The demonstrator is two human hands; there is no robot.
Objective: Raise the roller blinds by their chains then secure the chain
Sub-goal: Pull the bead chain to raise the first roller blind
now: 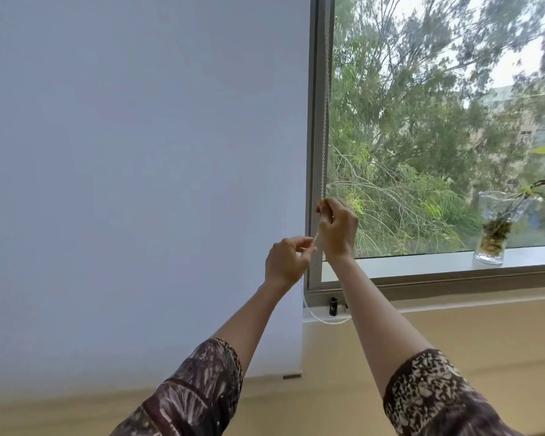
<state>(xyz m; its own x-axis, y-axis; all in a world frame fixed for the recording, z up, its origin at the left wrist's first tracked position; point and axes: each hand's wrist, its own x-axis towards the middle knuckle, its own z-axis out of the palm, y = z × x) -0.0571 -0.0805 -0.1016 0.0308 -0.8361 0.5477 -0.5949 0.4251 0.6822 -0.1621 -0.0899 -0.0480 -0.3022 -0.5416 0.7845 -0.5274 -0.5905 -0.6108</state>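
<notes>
The thin white bead chain (325, 121) runs straight up toward twelve o'clock. Her right hand (339, 228) pinches it higher; her left hand (288, 262) pinches it below.

Head camera, one view only: worn at head height, facing forward and slightly up at a window wall, close, at arm's reach. Wide-angle, edges bowed. Blind (139, 168) fills 9 to 12 o'clock; window (438, 121) 12 to 3 o'clock; sill (422, 265) at 3 o'clock. Both forearms enter from 6 o'clock toward centre. No second view to share the scene.
</notes>
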